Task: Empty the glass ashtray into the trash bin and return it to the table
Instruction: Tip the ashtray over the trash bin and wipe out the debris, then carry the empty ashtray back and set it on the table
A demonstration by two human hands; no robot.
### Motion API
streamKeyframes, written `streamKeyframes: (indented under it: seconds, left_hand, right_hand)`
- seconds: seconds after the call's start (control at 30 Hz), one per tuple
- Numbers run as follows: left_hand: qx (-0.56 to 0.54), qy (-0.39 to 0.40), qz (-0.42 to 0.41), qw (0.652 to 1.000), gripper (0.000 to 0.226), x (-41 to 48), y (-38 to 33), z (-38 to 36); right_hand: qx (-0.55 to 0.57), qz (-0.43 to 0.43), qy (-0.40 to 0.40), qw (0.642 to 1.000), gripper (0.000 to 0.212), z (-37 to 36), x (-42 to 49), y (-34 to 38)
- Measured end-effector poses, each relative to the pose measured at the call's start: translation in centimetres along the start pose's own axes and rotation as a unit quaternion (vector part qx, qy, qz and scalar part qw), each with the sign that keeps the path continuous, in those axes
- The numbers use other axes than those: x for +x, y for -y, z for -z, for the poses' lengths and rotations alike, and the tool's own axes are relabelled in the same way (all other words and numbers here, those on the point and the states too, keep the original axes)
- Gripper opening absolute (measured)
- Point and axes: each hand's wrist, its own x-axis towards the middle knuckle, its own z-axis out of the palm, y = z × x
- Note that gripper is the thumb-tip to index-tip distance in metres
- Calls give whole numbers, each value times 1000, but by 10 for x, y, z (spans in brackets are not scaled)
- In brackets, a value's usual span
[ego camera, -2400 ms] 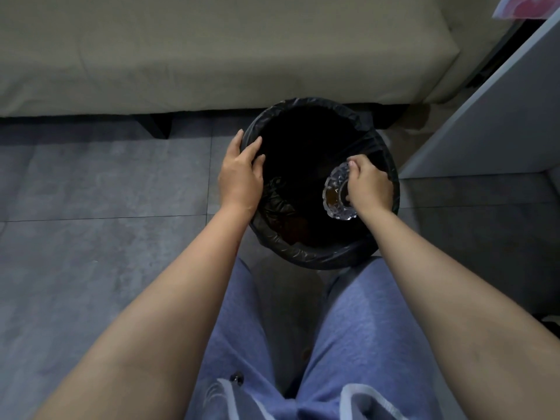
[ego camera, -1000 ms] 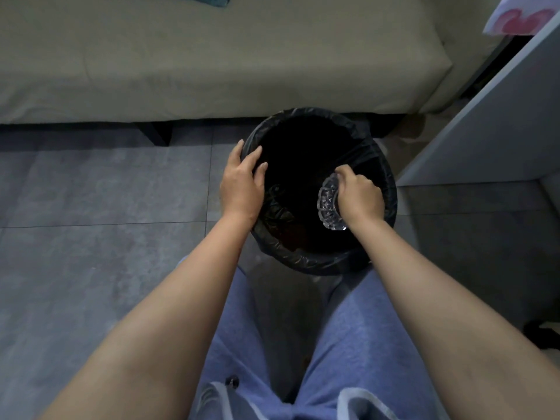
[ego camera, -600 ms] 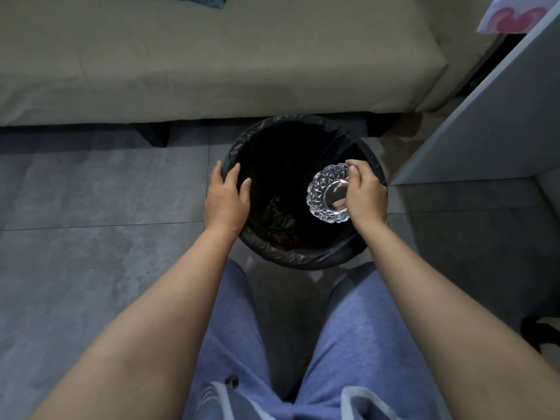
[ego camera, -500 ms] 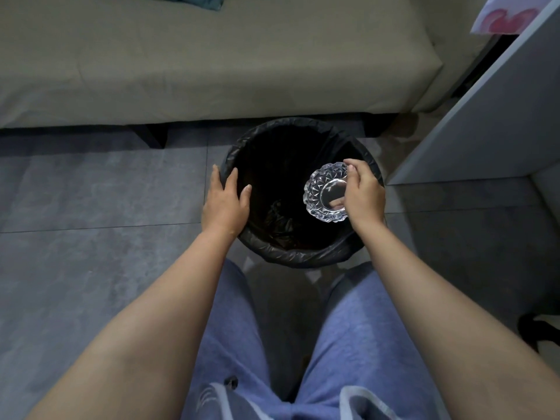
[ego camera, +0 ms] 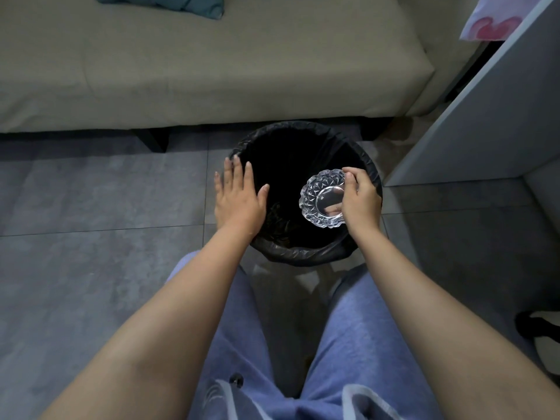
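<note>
The cut-glass ashtray (ego camera: 321,197) is held over the right side of the trash bin (ego camera: 303,256), bowl facing up and looking empty. My right hand (ego camera: 360,201) grips its right rim, fingers showing through the glass. The bin is round, lined with a black bag, and dark inside with some debris at the bottom. My left hand (ego camera: 239,198) hovers flat over the bin's left rim, fingers spread and holding nothing.
A beige sofa (ego camera: 197,71) with a teal cushion (ego camera: 163,3) runs along the back, just behind the bin. A grey cabinet side (ego camera: 485,116) stands at the right. Grey floor tiles (ego camera: 91,268) lie to the left. My knees in blue shorts (ego camera: 348,344) are below the bin.
The ashtray turned from tipped on its side inside the bin to bowl-up and rose above the rim. My left hand let go of the bin's rim and opened flat.
</note>
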Motion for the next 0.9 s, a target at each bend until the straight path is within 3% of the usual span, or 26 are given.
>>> streamKeyframes:
  seconds: [0.1,0.2,0.37,0.47,0.53,0.7,0.9]
  left_hand:
    - [-104,0,-18,994,64,0,-21,1]
    - [-276,60,0,959,64,3,-43,2]
    - [-572,80,93,811,59,3,-66,12]
    - [-670,76,126,728,53,3,-66,10]
    - [-706,59,151,689,53,7,-66,5]
    - [-707,26,187,682,52,10,-84,14]
    - [-706,37,204,677,50,-7,-113,106]
  right_hand:
    - [72,-15,16,997,26,-3,-5,10]
    - [162,-39,24,986,28,-11,-8,17]
    - [226,-63,15,972,29,-22,-12,25]
    - [262,-93,23,960,31,-24,-14,26]
    - [279,-106,36,954,32,-28,-15,26]
    - [336,-136,28,931,40,-21,-12,43]
    - [350,-143,-4,926,38,33,-32,119]
